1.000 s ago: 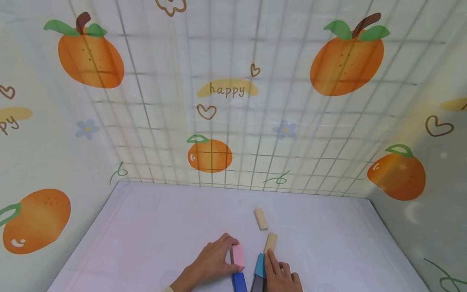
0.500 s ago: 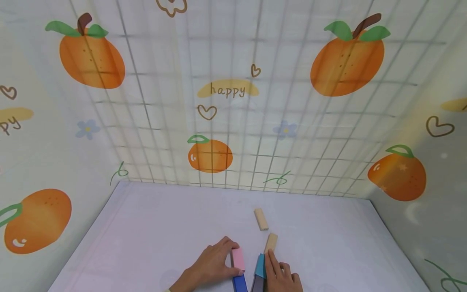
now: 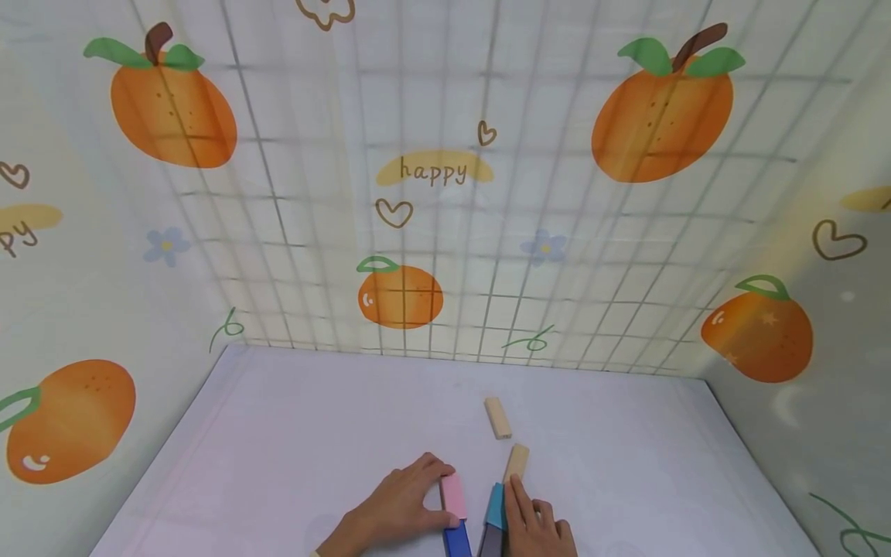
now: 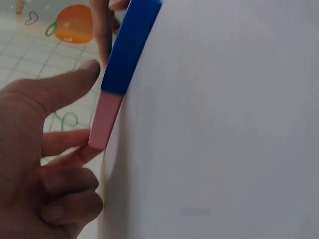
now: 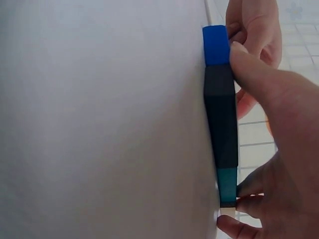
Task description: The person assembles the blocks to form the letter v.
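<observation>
My left hand (image 3: 400, 503) holds a pink block (image 3: 453, 497) between thumb and fingers. Its thumb tip lies at the joint where the pink block meets a blue block (image 3: 457, 540), end to end in line. The left wrist view shows the curled fingers at the pink block's (image 4: 105, 119) far end. My right hand (image 3: 539, 522) spans a dark grey block (image 5: 221, 127) and a teal block (image 5: 227, 184), its thumb near the grey end. Its extended fingertips lie along the teal side, at the near end of a plain wooden block (image 3: 517, 462).
Another plain wooden block (image 3: 497, 418) lies farther back on the white tabletop (image 3: 313, 418). A narrow gap separates the two rows of blocks. Fabric walls printed with oranges (image 3: 401, 298) surround the table at the back and both sides.
My left hand has drawn the pink block toward me, and the small gap between it and the blue block has closed. My right hand and its blocks have stayed in place.
</observation>
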A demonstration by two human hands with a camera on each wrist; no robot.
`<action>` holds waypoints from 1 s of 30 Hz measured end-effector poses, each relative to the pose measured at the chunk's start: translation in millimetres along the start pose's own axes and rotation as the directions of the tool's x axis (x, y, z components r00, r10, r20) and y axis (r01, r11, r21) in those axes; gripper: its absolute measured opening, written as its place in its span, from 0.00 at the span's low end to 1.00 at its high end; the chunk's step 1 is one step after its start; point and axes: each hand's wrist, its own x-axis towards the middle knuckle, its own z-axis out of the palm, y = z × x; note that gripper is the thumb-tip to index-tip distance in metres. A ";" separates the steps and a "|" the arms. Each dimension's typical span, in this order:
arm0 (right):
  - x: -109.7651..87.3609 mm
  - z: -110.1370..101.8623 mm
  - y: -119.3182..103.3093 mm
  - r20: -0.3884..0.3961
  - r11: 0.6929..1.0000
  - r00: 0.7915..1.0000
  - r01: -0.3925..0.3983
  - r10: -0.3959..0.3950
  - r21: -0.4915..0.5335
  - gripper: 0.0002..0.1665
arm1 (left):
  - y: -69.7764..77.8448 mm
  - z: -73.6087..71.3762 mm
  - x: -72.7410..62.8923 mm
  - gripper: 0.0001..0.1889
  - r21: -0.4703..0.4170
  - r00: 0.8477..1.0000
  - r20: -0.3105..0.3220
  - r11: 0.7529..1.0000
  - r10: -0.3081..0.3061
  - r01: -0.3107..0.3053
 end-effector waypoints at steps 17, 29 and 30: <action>1.8 -0.7 -1.0 0.038 1.000 0.999 -0.014 0.014 -0.013 0.81 | -8.4 -14.6 -0.4 0.34 0.005 0.995 0.070 0.997 0.074 -0.074; -0.4 -1.5 -2.8 0.010 1.000 1.000 -0.011 0.011 -0.016 0.72 | -8.8 -15.4 -0.3 0.32 -0.011 0.987 0.072 0.989 0.147 -0.146; -0.7 -1.1 -2.8 0.002 1.000 1.000 -0.007 0.007 -0.017 0.71 | -8.0 -15.7 -0.9 0.31 -0.012 0.986 0.071 0.988 0.154 -0.153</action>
